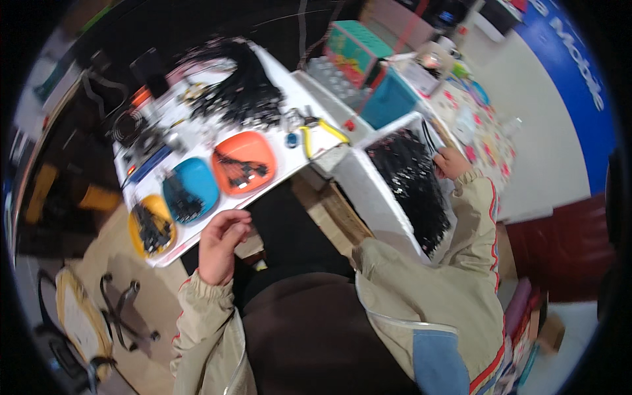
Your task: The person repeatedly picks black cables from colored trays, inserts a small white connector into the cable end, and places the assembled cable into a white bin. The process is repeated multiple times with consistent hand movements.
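Note:
My right hand (453, 163) is closed over the far right edge of a white foam box (375, 191). From its fingers a short black cable (428, 137) sticks up. Inside the box lies a thick heap of black cables (411, 187) with small shiny ends. My left hand (220, 247) hovers in front of the white table (276, 172), its fingers loosely bent and apart from the thumb, with nothing visible in them. Near it stand an orange bowl (262, 146), a blue bowl (209, 176) and a yellow bowl (137, 232), each with black cable pieces.
Yellow-handled pliers (322, 131) lie by the table's right edge. A large bundle of black cables (247, 85) covers the back. A teal bin (392, 99) and a green box (355, 49) stand beyond the foam box. An office chair (82, 316) is at the lower left.

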{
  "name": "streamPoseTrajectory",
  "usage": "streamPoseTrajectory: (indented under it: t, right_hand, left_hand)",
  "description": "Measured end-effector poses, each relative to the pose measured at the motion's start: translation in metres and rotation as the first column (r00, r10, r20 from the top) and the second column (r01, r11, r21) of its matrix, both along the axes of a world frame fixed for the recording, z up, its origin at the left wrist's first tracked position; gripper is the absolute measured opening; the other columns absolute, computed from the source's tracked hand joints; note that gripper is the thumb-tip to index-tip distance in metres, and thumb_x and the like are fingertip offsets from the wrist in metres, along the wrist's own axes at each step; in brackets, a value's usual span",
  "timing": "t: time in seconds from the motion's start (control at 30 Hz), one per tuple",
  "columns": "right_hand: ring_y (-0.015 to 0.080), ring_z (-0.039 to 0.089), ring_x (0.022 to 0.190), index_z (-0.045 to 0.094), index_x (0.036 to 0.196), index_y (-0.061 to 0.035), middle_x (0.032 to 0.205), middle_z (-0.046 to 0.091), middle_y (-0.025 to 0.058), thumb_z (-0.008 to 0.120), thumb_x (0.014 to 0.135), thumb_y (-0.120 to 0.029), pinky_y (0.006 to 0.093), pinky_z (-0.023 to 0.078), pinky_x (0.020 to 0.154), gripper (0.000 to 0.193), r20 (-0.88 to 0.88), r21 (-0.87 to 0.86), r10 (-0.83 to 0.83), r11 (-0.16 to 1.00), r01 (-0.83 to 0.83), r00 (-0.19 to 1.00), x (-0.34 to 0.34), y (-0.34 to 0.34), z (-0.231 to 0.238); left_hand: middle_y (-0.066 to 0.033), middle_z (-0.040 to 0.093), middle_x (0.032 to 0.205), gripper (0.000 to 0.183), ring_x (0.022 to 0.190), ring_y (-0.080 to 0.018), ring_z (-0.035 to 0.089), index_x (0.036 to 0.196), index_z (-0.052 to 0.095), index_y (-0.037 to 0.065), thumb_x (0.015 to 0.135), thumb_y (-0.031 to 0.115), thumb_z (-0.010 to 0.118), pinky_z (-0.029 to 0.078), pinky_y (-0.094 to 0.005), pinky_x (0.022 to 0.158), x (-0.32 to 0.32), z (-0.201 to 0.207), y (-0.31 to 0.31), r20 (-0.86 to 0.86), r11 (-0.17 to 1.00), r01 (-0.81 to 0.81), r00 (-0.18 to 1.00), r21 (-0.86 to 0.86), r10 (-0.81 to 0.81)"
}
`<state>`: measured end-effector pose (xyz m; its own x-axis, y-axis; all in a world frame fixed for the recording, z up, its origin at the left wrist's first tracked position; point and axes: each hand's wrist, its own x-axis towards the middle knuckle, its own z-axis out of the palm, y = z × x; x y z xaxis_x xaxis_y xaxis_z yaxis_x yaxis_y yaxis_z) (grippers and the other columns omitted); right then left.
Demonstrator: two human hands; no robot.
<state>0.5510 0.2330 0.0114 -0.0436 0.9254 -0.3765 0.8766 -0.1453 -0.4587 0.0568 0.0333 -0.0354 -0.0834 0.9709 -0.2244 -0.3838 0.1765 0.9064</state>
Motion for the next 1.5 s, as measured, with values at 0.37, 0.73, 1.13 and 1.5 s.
streamPoseTrajectory:
  t: [0.37,0.73,1.13,1.5]
  right_hand:
    - [0.0341,0.064,0.080,0.062,0.100,-0.0021,0.090,0.065,0.0191,0.058,0.081,-0.007,0.0408,0.051,0.068,0.020,-0.168,0.490,0.595,0.742,-0.457,0.786,-0.253,-0.025,-0.051]
    - [0.0345,0.063,0.076,0.063,0.089,0.0007,0.080,0.066,0.0176,0.060,0.082,-0.015,0.0418,0.050,0.069,0.018,-0.051,0.434,0.746,0.615,-0.658,0.663,-0.499,-0.049,-0.094]
    - [0.0135,0.057,0.060,0.060,0.084,-0.0002,0.069,0.062,0.0067,0.064,0.082,-0.012,0.0288,0.046,0.057,0.013,-0.414,0.374,0.662,0.750,-0.546,0.625,-0.486,-0.059,-0.073]
    - [0.0022,0.042,0.057,0.058,0.088,-0.0020,0.071,0.050,-0.0035,0.064,0.083,-0.007,0.0194,0.034,0.051,0.009,-0.696,0.382,0.639,0.715,-0.585,0.326,-0.421,-0.139,-0.012]
  left_hand:
    - [-0.0166,0.060,0.081,0.009,0.070,-0.0297,0.059,0.091,0.061,-0.002,0.085,0.002,0.057,0.047,-0.0374,0.064,-0.122,-0.026,-0.031,-0.861,0.819,-0.346,0.060,0.457,0.506]
    - [-0.0168,0.062,0.084,0.021,0.079,-0.0371,0.061,0.085,0.055,0.002,0.082,0.020,0.066,0.048,-0.0462,0.068,-0.178,-0.057,0.005,-0.957,0.794,-0.559,-0.275,0.239,0.094]
    - [0.0011,0.057,0.071,0.010,0.061,-0.0061,0.050,0.088,0.061,-0.002,0.090,0.007,0.059,0.040,-0.0208,0.055,-0.171,-0.031,-0.014,-0.646,0.664,-0.605,0.301,0.439,0.702]
    - [-0.0039,0.053,0.063,0.017,0.049,-0.0039,0.036,0.107,0.051,0.001,0.098,0.016,0.049,0.026,-0.0178,0.044,-0.081,0.035,-0.031,0.098,0.834,-0.510,0.860,0.211,0.501]
